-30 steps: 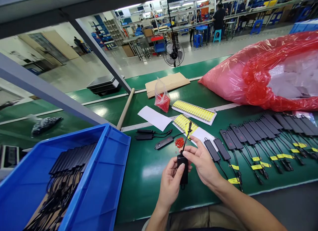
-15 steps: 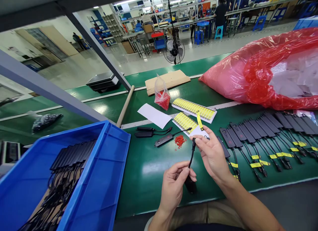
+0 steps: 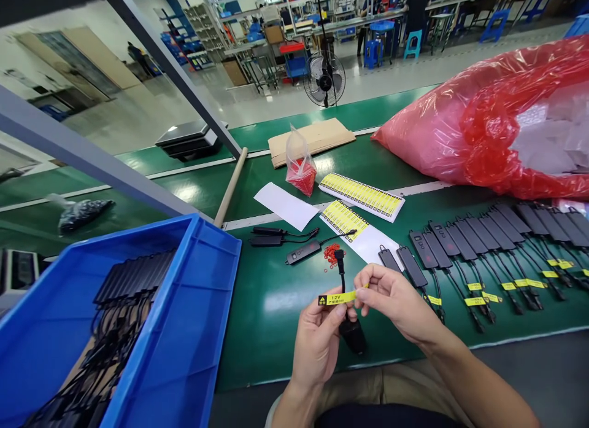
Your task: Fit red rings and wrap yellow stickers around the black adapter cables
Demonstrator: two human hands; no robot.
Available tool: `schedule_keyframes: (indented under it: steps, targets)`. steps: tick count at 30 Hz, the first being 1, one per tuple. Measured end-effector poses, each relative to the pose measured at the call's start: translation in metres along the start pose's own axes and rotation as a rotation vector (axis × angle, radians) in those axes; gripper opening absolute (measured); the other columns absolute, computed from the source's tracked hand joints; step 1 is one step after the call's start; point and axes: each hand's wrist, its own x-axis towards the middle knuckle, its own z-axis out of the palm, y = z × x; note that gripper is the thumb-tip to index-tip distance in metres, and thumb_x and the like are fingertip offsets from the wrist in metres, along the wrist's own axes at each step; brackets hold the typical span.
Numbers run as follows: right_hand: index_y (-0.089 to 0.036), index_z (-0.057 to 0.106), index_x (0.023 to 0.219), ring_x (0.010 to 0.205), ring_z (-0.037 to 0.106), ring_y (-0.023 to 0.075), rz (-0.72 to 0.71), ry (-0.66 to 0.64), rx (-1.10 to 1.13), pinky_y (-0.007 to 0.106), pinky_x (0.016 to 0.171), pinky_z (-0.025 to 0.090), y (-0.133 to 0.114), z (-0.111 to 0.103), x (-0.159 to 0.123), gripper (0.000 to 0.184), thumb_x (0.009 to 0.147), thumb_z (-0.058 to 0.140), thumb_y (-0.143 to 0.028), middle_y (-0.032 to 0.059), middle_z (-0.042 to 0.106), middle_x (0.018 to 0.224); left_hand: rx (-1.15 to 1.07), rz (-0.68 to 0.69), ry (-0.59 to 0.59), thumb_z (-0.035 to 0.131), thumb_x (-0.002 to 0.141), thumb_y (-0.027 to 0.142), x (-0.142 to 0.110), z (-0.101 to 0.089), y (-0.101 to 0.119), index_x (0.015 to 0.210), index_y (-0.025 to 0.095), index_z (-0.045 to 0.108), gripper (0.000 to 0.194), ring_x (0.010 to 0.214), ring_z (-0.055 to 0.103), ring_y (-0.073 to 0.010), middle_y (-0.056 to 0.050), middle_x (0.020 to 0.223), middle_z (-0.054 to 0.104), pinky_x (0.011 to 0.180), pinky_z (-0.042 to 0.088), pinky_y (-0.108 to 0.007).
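Observation:
My left hand (image 3: 317, 342) is closed around the black cable (image 3: 342, 282), whose plug end points up. Below the fingers hangs the cable's black controller box (image 3: 353, 337). Between thumb and fingers, my right hand (image 3: 396, 299) pinches the right end of a yellow label (image 3: 339, 298) printed "12V". The label stretches across the front of the cable, its left end by my left fingertips; whether it sticks to the cable I cannot tell. Beyond the hands lie small red rings (image 3: 331, 253) and a sheet of yellow labels (image 3: 345, 218), partly peeled.
A blue bin (image 3: 216, 317) with black controllers stands at left. Labelled controllers (image 3: 453, 241) line the bench at right, before a big red plastic bag (image 3: 427, 133). Other controllers (image 3: 304, 252), a white sheet (image 3: 285, 206) and a clear bag of red rings (image 3: 301, 173) lie ahead.
My right hand has come down from the plug with the yellow label, which now lies across the cable just above my left fingers. My left hand keeps its hold on the cable.

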Motion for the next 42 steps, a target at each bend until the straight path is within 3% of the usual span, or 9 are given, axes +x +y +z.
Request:
schedule_keyframes:
  steps: [5,14,24,27,29,31,33,36,42]
  targets:
    - [-0.019,0.052,0.076,0.056,0.061,0.0099,0.033,-0.01,0.021,0.021,0.052,0.047,0.0,0.001,0.005,0.033,0.073,0.079,-0.037,-0.0024,0.064,0.065,0.085,0.054,-0.048,0.079,0.074,0.028,-0.003,0.005,0.003,0.086,0.019,0.076,0.016,0.069,0.063,-0.0145,-0.004,0.077,0.072,0.069,0.053,-0.027]
    - [-0.019,0.05,0.073,0.053,0.06,0.0089,0.05,-0.025,0.038,0.019,0.049,0.047,0.003,-0.001,0.008,0.035,0.072,0.08,-0.037,-0.0037,0.063,0.061,0.127,0.087,-0.061,0.079,0.074,0.029,-0.003,0.007,0.002,0.087,0.021,0.077,0.016,0.069,0.065,-0.0152,-0.004,0.076,0.073,0.069,0.054,-0.027]
    - [-0.021,0.048,0.075,0.058,0.058,0.0104,0.042,0.019,0.02,0.021,0.051,0.047,0.006,0.002,0.01,0.038,0.07,0.081,-0.038,-0.0051,0.057,0.066,0.255,0.222,0.061,0.08,0.073,0.03,-0.006,0.003,-0.005,0.088,0.022,0.078,0.018,0.082,0.07,-0.0221,-0.007,0.087,0.076,0.076,0.057,-0.033]
    - [-0.021,0.053,0.087,0.067,0.059,0.0115,-0.013,0.042,-0.079,0.024,0.06,0.05,0.009,0.0,0.01,0.034,0.072,0.079,-0.035,-0.002,0.058,0.08,0.286,0.249,0.059,0.079,0.075,0.028,-0.005,-0.003,-0.007,0.091,0.023,0.078,0.017,0.085,0.07,-0.022,-0.006,0.091,0.076,0.079,0.057,-0.033]
    - [-0.024,0.055,0.106,0.077,0.058,0.0127,-0.116,0.144,-0.22,0.027,0.071,0.051,0.011,-0.001,0.007,0.043,0.072,0.079,-0.031,0.0007,0.056,0.097,0.313,0.282,0.062,0.078,0.076,0.026,-0.005,-0.007,-0.009,0.091,0.023,0.078,0.015,0.086,0.069,-0.022,-0.006,0.092,0.076,0.08,0.057,-0.033]
    - [-0.027,0.054,0.117,0.082,0.056,0.0141,-0.247,0.272,-0.4,0.03,0.079,0.048,0.012,0.001,0.0,0.049,0.074,0.078,-0.029,0.0008,0.054,0.1,0.363,0.328,0.085,0.077,0.076,0.024,-0.005,-0.01,-0.01,0.089,0.024,0.078,0.013,0.085,0.069,-0.0215,-0.005,0.091,0.075,0.078,0.056,-0.031]
    - [-0.027,0.059,0.111,0.078,0.054,0.0152,-0.334,0.318,-0.534,0.03,0.078,0.047,0.011,0.005,-0.006,0.035,0.079,0.074,-0.028,-0.0006,0.054,0.087,0.425,0.374,0.104,0.077,0.077,0.023,-0.006,-0.011,-0.01,0.087,0.024,0.078,0.01,0.083,0.068,-0.0207,-0.004,0.088,0.074,0.075,0.056,-0.03]
    - [-0.024,0.062,0.095,0.071,0.054,0.0159,-0.321,0.244,-0.532,0.03,0.07,0.047,0.009,0.012,-0.012,0.014,0.083,0.069,-0.029,-0.0012,0.055,0.075,0.509,0.442,0.088,0.074,0.08,0.021,-0.008,-0.007,-0.009,0.086,0.026,0.078,0.009,0.083,0.066,-0.0203,-0.003,0.088,0.073,0.074,0.055,-0.029]
    - [-0.023,0.063,0.084,0.081,0.058,0.0162,-0.332,0.182,-0.352,0.028,0.075,0.051,0.009,0.015,-0.009,0.005,0.087,0.064,-0.025,0.0018,0.058,0.086,0.549,0.472,0.041,0.071,0.082,0.019,-0.011,-0.001,-0.006,0.094,0.027,0.076,0.015,0.087,0.065,-0.0205,-0.004,0.091,0.071,0.079,0.054,-0.03]
